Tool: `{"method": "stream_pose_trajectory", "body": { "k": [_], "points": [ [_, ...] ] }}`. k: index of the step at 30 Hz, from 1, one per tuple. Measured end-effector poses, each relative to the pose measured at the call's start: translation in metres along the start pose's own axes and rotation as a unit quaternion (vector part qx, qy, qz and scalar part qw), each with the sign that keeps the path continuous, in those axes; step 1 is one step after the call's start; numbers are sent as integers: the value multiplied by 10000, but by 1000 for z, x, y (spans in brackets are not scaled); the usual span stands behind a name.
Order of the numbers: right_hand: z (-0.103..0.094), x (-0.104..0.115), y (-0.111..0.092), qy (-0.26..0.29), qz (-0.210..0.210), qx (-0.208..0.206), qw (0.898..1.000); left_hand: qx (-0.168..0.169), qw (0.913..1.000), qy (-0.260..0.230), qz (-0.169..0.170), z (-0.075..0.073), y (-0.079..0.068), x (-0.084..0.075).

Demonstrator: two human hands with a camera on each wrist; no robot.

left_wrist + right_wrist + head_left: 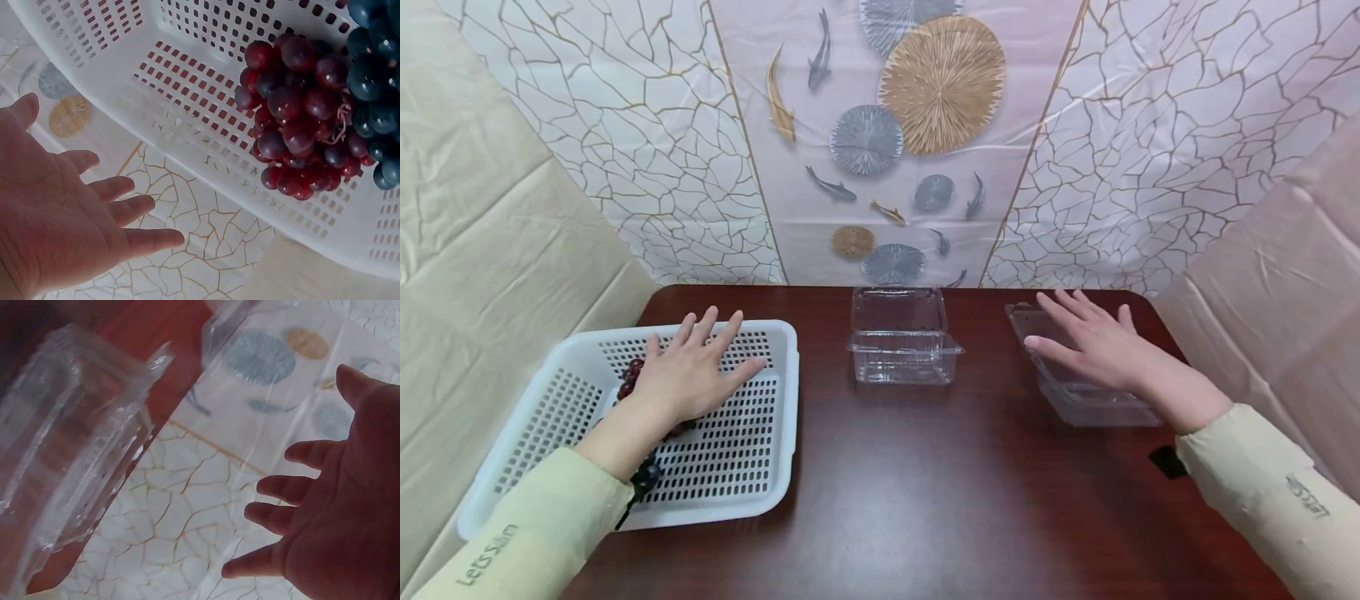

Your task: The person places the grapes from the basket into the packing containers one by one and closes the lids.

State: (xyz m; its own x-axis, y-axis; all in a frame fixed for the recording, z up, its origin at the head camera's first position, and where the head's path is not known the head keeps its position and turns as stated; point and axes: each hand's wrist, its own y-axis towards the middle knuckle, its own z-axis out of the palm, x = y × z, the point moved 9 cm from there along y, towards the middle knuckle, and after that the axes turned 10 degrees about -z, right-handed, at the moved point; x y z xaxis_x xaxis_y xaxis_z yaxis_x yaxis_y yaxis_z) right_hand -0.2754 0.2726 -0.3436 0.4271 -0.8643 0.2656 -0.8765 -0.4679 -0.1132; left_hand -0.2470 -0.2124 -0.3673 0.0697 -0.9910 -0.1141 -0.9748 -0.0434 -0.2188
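My left hand is spread, palm down, above a white perforated basket, with nothing in its fingers. A bunch of red grapes lies in the basket beside a bunch of dark blue-black grapes; in the head view the hand and forearm hide much of both. On the other side, my right hand is held with fingers apart over a clear plastic container and holds nothing. The right wrist view shows this container apart from the palm.
A second clear plastic container, its lid raised, stands at the back middle of the dark red-brown table. Patterned cloth hangs behind the table, and beige cloth lines the sides. A small black object shows by the right sleeve.
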Motion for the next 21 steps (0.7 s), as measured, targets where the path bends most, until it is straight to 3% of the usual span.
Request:
{"method": "stream_pose_trajectory", "body": {
  "k": [9,21],
  "points": [
    [4,26,32,285,-469,253,9982,25,9999,106,-58,-4,-6,12],
    [23,43,62,758,-679,577,9931,-55,10000,62,-51,-5,-13,32]
  ]
}}
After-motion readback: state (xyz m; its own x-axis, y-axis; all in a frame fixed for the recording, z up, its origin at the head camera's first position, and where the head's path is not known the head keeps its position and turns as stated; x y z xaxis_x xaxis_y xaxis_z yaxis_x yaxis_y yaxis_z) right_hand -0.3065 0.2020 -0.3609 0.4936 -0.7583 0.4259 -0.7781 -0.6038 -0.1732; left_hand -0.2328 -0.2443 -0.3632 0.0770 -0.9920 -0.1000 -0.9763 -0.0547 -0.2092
